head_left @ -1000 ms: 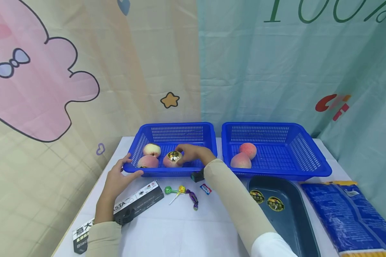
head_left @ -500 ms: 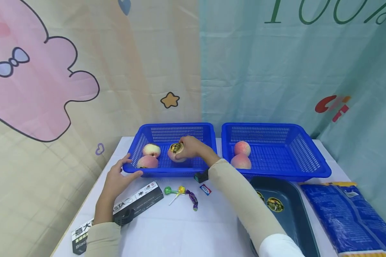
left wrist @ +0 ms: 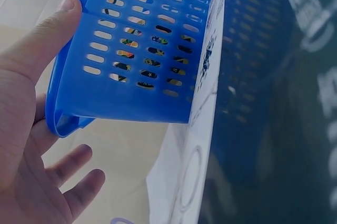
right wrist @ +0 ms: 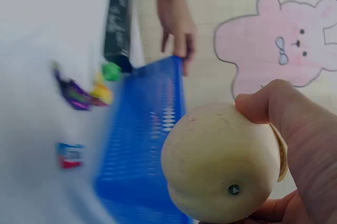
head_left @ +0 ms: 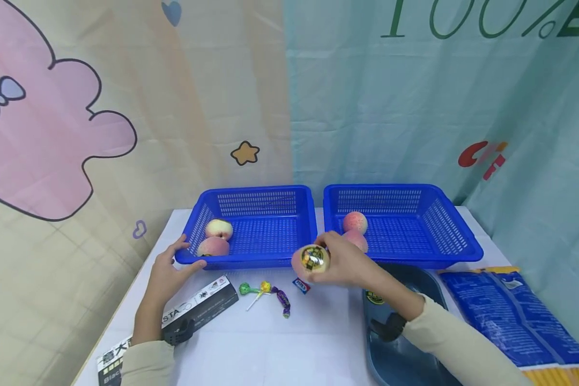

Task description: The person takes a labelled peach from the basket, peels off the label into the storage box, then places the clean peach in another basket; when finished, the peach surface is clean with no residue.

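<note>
In the head view my right hand (head_left: pixel 349 262) holds a peach (head_left: pixel 299 265) with a gold-and-black sticker over the table, in front of the gap between the two baskets. The right wrist view shows thumb and fingers round this pale peach (right wrist: pixel 218 155). My left hand (head_left: pixel 166 276) grips the near left corner of the left blue basket (head_left: pixel 251 262). Its thumb lies on the rim (left wrist: pixel 62 77) in the left wrist view, with the lower fingers loose. Two peaches, one pale (head_left: pixel 219 229) and one pink (head_left: pixel 213 246), lie in that basket.
The right blue basket (head_left: pixel 415 262) contains two peaches (head_left: pixel 355 222). In front lie lollipops (head_left: pixel 244 288), a purple-wrapped candy (head_left: pixel 283 303), a small red-and-blue packet (head_left: pixel 301 285) and a black pasta box (head_left: pixel 207 308). A dark tray (head_left: pixel 373 354) and a blue bag (head_left: pixel 511 316) stand right.
My right hand has lifted the stickered peach out of the left basket and carried it right and nearer. My left hand has stayed at the basket corner. The view has shifted slightly.
</note>
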`<state>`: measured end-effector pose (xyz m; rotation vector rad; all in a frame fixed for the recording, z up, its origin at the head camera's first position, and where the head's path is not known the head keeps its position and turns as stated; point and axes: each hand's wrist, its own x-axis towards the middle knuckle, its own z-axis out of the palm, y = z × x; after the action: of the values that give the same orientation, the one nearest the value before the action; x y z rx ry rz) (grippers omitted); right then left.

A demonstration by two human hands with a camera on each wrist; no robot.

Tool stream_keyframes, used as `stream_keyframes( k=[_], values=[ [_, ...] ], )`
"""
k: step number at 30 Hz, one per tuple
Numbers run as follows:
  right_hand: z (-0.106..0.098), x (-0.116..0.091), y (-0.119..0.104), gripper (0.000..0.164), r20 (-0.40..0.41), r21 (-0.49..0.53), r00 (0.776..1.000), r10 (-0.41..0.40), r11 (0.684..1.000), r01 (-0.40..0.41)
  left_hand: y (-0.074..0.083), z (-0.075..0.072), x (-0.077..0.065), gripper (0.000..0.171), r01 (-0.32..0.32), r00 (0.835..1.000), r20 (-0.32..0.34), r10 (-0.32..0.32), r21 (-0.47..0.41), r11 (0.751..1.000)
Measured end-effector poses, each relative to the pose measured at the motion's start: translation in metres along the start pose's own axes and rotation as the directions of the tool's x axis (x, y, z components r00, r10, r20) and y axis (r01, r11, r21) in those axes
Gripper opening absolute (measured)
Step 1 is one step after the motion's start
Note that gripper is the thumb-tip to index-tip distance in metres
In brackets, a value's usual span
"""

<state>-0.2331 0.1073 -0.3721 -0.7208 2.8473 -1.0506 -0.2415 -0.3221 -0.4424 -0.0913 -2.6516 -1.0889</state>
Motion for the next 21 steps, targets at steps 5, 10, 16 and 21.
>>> stream_keyframes(
  k=[5,10,16,21],
  values=[
    [0.021,-0.038,0.022,0.063,0.007,-0.15,0.995,0.102,0.984,-0.1,0.002,0.001,-0.002,0.071,-0.033,0.999,-0.009,0.033,-0.003,0.999],
    [0.034,-0.05,0.035,0.069,0.011,-0.252,0.988,0.154,0.957,-0.146,0.003,0.005,-0.004,0.069,-0.056,0.998,-0.013,0.056,-0.011,0.998],
    [0.038,-0.052,0.039,0.068,0.014,-0.336,0.989,0.147,0.932,-0.134,0.004,0.006,-0.004,0.068,-0.071,0.997,-0.018,0.071,-0.007,0.997],
    [0.038,-0.053,0.038,0.068,0.024,-0.388,0.992,0.126,0.915,-0.107,0.008,0.0,-0.004,0.066,-0.077,0.997,0.01,0.077,0.029,0.997]
  ],
)
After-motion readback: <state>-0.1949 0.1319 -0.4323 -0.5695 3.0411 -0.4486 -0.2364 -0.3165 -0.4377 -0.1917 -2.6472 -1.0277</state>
